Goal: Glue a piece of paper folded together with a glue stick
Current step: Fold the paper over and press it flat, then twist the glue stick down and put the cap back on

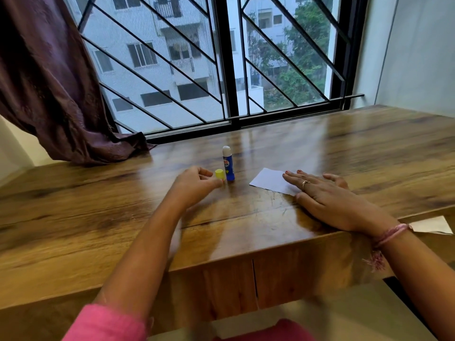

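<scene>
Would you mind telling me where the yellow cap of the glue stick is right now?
The yellow cap sits on the wooden table near the middle of the head view, at the left hand fingertips and just left of the upright glue stick.

Uncapped upright glue stick; flat paper

Home: curtain, barred window

Near part of the paper hidden under the right hand, left hand motion-blurred, its grip on the yellow cap unclear, glue stick label too small to read
</scene>
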`<state>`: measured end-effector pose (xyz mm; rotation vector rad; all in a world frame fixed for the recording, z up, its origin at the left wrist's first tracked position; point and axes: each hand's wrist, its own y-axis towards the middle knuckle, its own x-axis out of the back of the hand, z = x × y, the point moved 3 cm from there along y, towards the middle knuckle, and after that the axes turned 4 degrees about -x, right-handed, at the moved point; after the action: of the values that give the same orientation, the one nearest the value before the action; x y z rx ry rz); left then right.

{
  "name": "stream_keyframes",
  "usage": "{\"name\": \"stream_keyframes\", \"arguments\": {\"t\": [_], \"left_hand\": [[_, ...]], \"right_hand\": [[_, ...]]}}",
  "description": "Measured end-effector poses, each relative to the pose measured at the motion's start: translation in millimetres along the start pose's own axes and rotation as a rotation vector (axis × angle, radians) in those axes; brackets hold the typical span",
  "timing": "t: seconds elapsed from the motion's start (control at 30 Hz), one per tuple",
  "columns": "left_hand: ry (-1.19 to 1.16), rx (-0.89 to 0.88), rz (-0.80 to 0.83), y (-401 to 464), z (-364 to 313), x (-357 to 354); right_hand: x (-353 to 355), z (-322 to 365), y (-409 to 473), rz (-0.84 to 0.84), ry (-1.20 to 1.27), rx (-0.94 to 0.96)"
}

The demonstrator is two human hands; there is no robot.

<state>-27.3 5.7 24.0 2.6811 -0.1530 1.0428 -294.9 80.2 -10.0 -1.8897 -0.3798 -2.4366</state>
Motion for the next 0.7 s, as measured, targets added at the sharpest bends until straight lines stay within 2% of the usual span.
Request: {"name": "stream_keyframes", "arguments": {"t": [0.17,0.37,0.7], "left_hand": [[-0.116,-0.071,-0.090,29,-9,0],[-0.052,-0.147,-0.135,40,-1,-15],[-0.103,-0.192,-0.133,40,6,-29]], "right_hand": [[1,1,0,-0.016,0.003,-0.006],[-1,-2,0,-0.016,0.001,-0.003],[-1,-2,-2,-0.031,-0.004,0.007]]}}
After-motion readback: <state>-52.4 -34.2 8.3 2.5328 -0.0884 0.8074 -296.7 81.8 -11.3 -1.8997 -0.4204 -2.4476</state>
